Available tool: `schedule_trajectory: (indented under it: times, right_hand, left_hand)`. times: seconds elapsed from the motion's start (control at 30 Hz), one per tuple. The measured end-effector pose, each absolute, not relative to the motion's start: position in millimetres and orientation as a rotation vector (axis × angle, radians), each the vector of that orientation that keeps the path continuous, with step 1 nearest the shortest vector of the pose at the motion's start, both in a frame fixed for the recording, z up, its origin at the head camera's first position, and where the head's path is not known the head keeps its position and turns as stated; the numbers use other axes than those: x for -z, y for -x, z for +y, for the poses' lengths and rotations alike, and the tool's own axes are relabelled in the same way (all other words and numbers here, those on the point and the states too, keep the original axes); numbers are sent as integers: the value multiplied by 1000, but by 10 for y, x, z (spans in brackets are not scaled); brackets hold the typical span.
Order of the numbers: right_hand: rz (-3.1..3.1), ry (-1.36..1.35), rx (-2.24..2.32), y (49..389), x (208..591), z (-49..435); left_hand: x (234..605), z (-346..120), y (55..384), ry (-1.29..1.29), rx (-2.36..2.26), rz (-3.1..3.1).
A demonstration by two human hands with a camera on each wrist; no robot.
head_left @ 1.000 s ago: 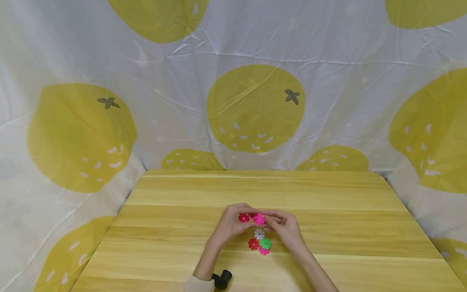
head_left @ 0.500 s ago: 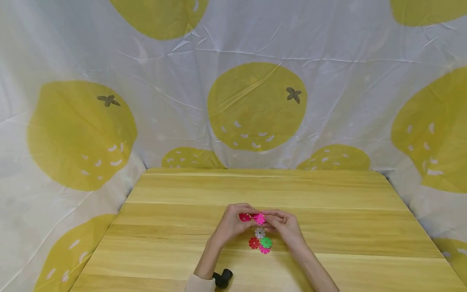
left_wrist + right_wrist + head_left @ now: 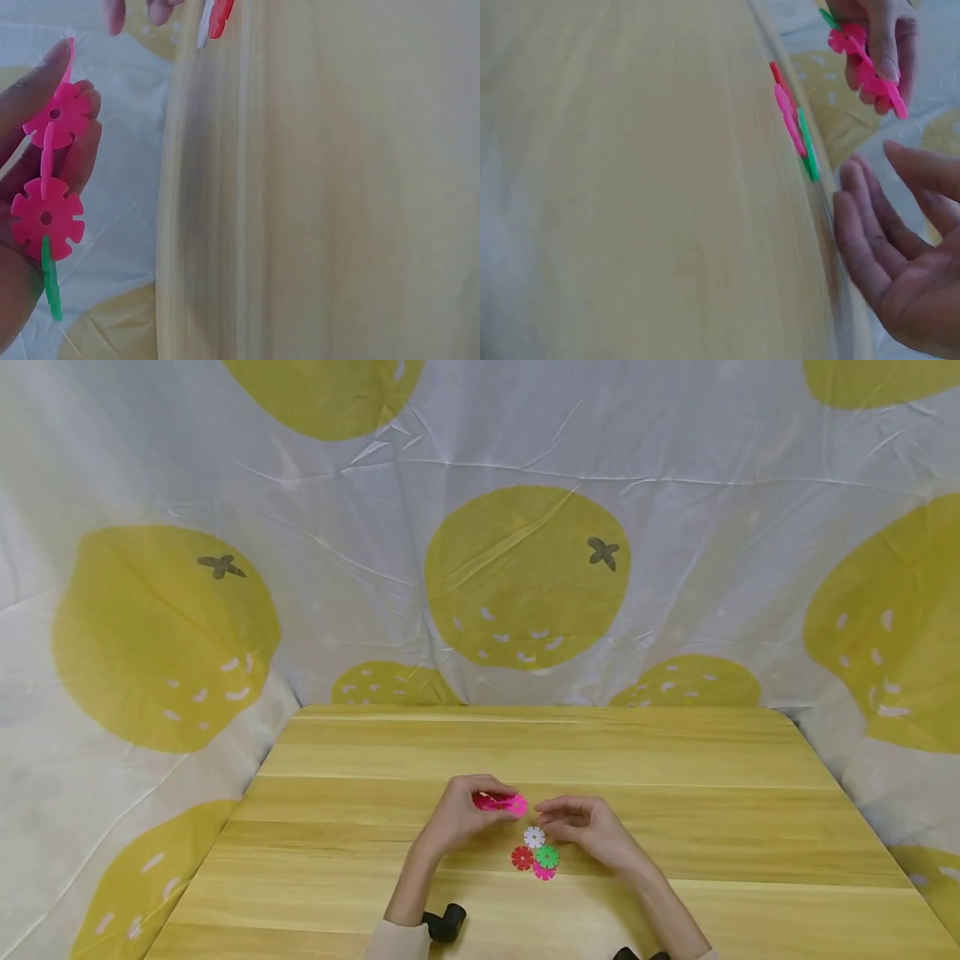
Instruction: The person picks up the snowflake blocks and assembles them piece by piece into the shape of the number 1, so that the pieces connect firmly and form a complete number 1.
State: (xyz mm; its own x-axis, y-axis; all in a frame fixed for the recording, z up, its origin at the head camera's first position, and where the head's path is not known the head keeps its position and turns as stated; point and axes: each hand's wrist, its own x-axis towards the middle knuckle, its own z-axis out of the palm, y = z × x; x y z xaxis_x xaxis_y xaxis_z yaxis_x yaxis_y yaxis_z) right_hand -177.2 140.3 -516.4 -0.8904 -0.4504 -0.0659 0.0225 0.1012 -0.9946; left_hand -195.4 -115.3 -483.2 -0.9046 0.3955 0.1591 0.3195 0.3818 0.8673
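My left hand [image 3: 450, 818] pinches a chain of slotted plastic snowflake discs [image 3: 47, 161] above the table. Several pink discs are linked edge to edge, and a green disc [image 3: 51, 285] hangs at the end by the palm. The thumb presses near the far pink disc. My right hand [image 3: 596, 835] is apart from the chain, its fingers loosely bent with nothing between them. Below the hands lie a white disc [image 3: 534, 837], a red disc [image 3: 522, 858] and a green disc [image 3: 547, 857], which partly covers a pink disc [image 3: 544, 874].
The wooden table [image 3: 360, 843] reaches back to a hanging cloth [image 3: 360, 577] printed with yellow lemons. Black wrist-worn devices [image 3: 447, 923] show at the forearms.
Both hands were together at the pink end of the chain. The right hand has let go and they have parted; the left has moved left with the chain. The loose discs lie unmoved.
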Motion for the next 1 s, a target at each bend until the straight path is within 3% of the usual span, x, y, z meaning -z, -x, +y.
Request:
schedule_trajectory:
  times: [0.4, 1.0]
  right_hand:
    - [2027, 762, 1628, 1804, 5212, 1553]
    - [2274, 723, 1441, 1722, 5129, 1444]
  left_hand:
    - [4846, -1197, 1954, -630, -1530, 2507]
    - [4846, -1158, 1942, -682, -1493, 2480]
